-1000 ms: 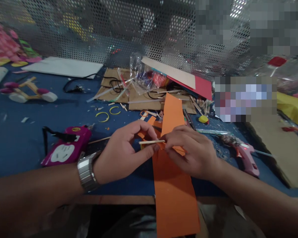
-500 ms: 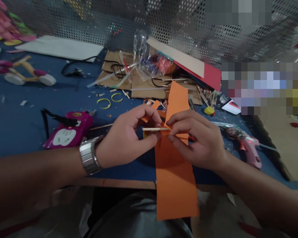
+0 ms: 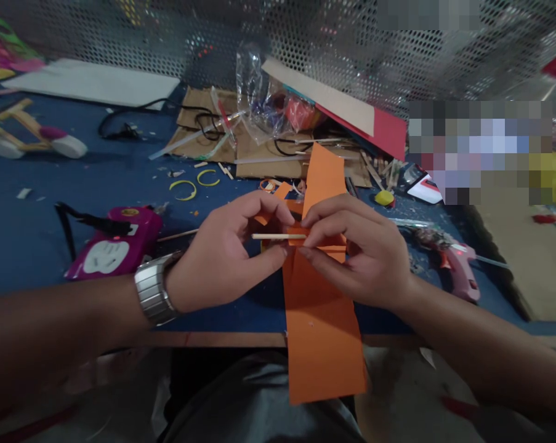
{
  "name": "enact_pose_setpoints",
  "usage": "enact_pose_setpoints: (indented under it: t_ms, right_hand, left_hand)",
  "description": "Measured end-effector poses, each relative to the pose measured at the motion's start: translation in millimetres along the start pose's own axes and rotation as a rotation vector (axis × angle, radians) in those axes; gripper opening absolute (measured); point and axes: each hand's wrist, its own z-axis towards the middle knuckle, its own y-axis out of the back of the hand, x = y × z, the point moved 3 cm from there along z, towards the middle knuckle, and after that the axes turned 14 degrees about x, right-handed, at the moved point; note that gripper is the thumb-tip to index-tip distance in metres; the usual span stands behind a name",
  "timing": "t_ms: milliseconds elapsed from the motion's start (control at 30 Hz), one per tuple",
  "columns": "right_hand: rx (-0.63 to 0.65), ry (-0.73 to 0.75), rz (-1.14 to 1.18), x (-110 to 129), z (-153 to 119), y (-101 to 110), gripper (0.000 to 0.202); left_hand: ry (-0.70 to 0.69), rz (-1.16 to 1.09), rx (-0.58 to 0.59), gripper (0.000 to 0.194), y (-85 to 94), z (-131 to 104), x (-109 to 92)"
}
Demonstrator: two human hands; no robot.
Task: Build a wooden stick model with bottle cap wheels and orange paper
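Observation:
A long orange paper strip [image 3: 324,344] runs from the table over its front edge, and a thin pale stick [image 3: 273,236] lies crosswise over it. My right hand [image 3: 361,252] pinches the stick's right end together with the paper. My left hand [image 3: 226,252], with a silver watch on the wrist, is curled around the stick's left part, thumb and fingertips near the paper. Whether its fingertips press on the stick or on the paper is hard to tell. Smaller orange pieces [image 3: 283,189] lie just behind my hands.
A magenta power socket box [image 3: 141,237] with a black plug sits at the left, a pink glue gun [image 3: 462,271] at the right. Yellow rings [image 3: 183,190], brown cardboard [image 3: 254,166], a plastic bag [image 3: 250,92] and a stick-built model [image 3: 32,138] lie behind. Cardboard [image 3: 527,258] stands far right.
The whole view has shifted slightly, so things appear a little further left and up. My hands keep nearly the same pose, and the right fingers sit slightly closer around the stick's end.

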Motion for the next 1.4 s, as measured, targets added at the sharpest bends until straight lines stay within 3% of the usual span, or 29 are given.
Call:
enact_pose_setpoints:
  t_ms: [633, 1400]
  right_hand:
    - [-0.066, -0.04, 0.144, 0.3, 2.6, -2.5, 0.017]
    - [-0.096, -0.071, 0.253, -5.2, 1.4, -6.8, 0.019]
  left_hand:
    - [0.063, 0.002, 0.023, 0.017, 1.0, -0.2, 2.6]
    - [0.034, 0.019, 0.065, 0.004, 3.1, -1.9, -0.2]
